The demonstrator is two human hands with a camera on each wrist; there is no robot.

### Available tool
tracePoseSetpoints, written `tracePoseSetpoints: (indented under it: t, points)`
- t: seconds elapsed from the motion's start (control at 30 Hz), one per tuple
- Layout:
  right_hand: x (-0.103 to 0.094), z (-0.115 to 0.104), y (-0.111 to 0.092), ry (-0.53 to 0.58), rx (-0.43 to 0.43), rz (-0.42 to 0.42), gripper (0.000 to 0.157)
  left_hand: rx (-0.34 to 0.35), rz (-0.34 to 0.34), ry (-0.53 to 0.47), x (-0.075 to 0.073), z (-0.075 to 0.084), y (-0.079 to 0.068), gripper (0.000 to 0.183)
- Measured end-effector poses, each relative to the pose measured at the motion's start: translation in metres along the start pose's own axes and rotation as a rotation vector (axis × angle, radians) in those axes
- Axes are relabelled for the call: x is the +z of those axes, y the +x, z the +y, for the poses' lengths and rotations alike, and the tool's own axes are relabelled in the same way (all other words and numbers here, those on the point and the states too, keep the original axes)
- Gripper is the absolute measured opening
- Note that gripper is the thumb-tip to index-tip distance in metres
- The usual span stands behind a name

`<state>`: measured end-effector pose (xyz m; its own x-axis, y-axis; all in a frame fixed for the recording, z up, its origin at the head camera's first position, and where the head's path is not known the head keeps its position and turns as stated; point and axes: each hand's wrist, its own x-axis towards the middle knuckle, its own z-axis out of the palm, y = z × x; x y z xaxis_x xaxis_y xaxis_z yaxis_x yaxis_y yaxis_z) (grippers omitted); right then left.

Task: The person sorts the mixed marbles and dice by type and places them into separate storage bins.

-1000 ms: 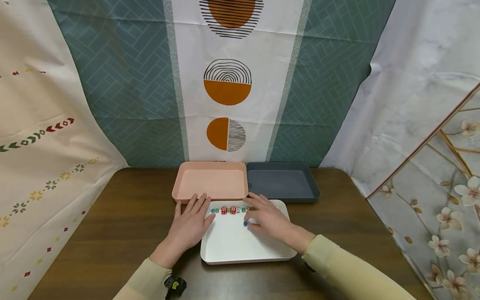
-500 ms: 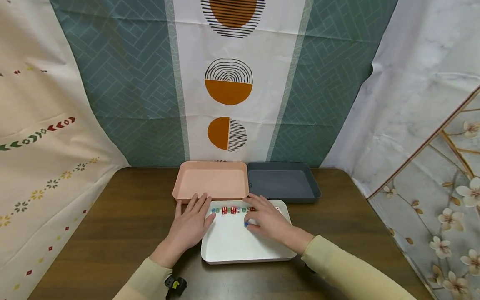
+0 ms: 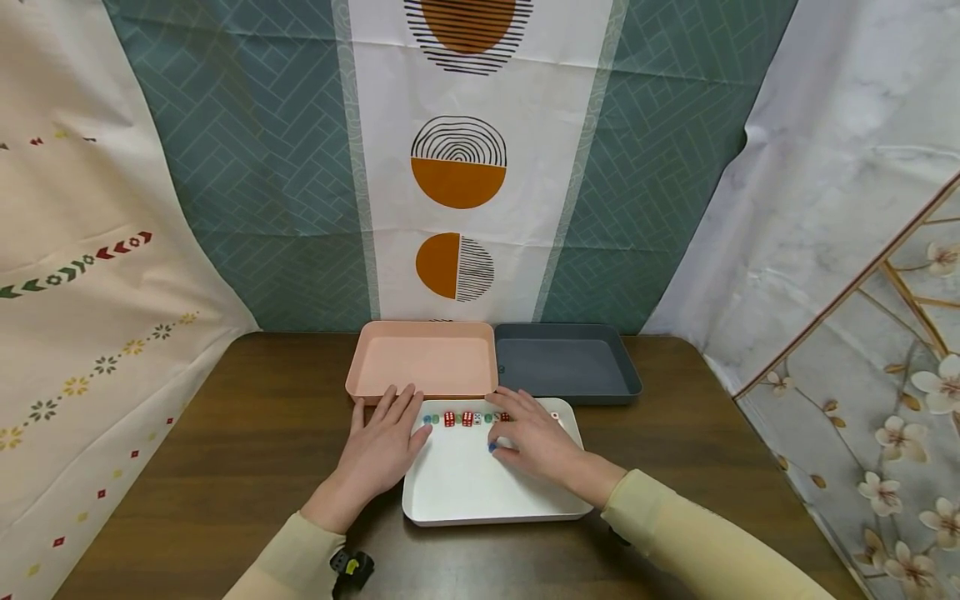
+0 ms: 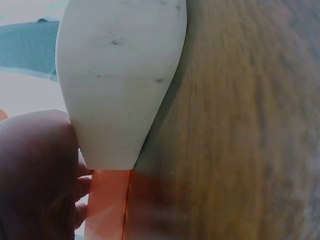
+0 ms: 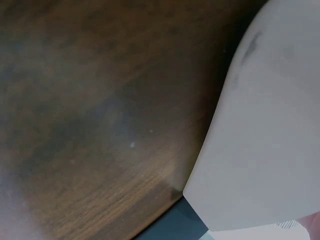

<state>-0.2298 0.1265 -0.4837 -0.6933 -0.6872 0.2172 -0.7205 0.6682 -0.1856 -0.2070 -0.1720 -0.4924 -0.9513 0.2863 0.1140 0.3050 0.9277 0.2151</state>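
Note:
In the head view, a white tray point(image 3: 457, 492) holds a row of small pieces along its far side: red dice point(image 3: 449, 419), a white die point(image 3: 477, 419) and greenish marbles point(image 3: 435, 419). My right hand point(image 3: 536, 437) reaches over the tray's right half and covers part of the row. Between its thumb and index fingertips it pinches a small blue marble point(image 3: 492, 447), partly hidden. My left hand point(image 3: 382, 446) lies with fingers spread at the tray's left edge, its fingertips near the pink tray point(image 3: 420, 398). The left wrist view shows the white tray's side point(image 4: 120, 75) beside that hand.
Behind the white tray stand the pink tray and, to its right, a dark grey tray point(image 3: 570, 367) with a small dark mark at its left side. All three are on a brown wooden table point(image 3: 255, 450). Patterned cloths point(image 3: 300, 167) hang behind and at both sides.
The right thumb and index finger have closed on the blue marble, which shows less than before. The left hand stays in place.

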Motion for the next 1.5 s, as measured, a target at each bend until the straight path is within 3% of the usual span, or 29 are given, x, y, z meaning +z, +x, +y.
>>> tracePoseSetpoints:
  t: [0.63,1.13,1.5]
  points:
    - [0.000,0.000,0.000,0.013,0.008,0.020,0.010,0.005,0.021,0.008,0.004,-0.001,0.000,0.071]
    - [-0.013,0.008,0.000,-0.011,0.002,0.074,0.014,0.003,0.018,-0.020,0.002,0.000,-0.001,0.070]
    - [-0.026,0.015,0.000,0.013,0.096,0.075,0.015,0.002,0.010,-0.020,0.003,0.000,-0.001,0.071]
